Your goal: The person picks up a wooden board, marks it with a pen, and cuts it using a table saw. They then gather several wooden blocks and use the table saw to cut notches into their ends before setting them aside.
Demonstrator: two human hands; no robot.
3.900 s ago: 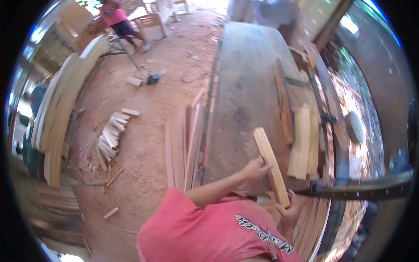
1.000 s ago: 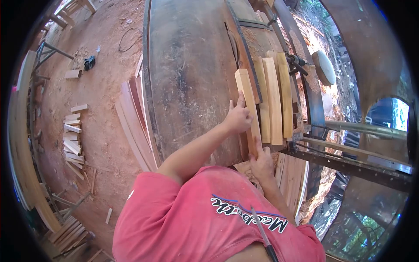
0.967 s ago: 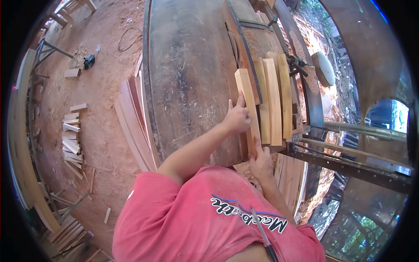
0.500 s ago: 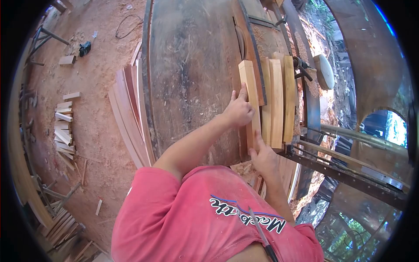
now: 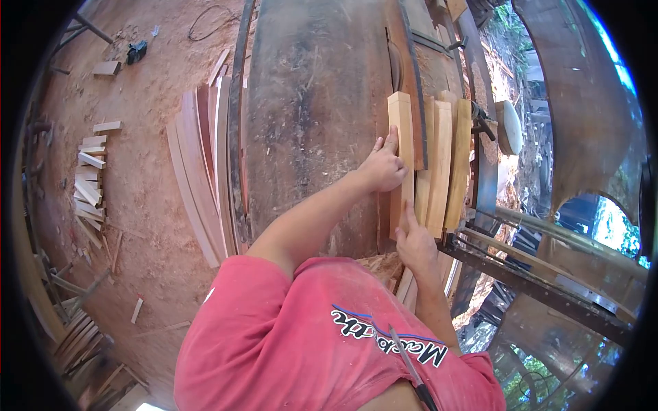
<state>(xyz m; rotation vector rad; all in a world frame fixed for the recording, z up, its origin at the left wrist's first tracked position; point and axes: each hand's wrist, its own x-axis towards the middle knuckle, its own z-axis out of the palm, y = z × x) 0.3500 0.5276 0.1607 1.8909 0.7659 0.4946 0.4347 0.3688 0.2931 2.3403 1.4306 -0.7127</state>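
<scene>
A long pale rectangular wooden block (image 5: pixel 401 154) lies lengthwise on the worn dark saw table (image 5: pixel 308 103), right of the frame's centre, its right side against a dark narrow fence rail (image 5: pixel 413 96).

The left hand (image 5: pixel 384 169) lies on the block's left side about halfway along, fingers stretched forward and close together, pressing it rather than closing round it. The right hand (image 5: pixel 415 243) is at the block's near end, index finger extended along the wood and the other fingers curled; whether they clasp the end cannot be told.

Just right of the rail lie 3 pale flat planks (image 5: pixel 445 164), side by side. Long reddish wooden strips (image 5: pixel 199 178) lean at the table's left edge. A scatter of short pale offcuts (image 5: pixel 89 185) lies on the dusty ground at far left.
</scene>
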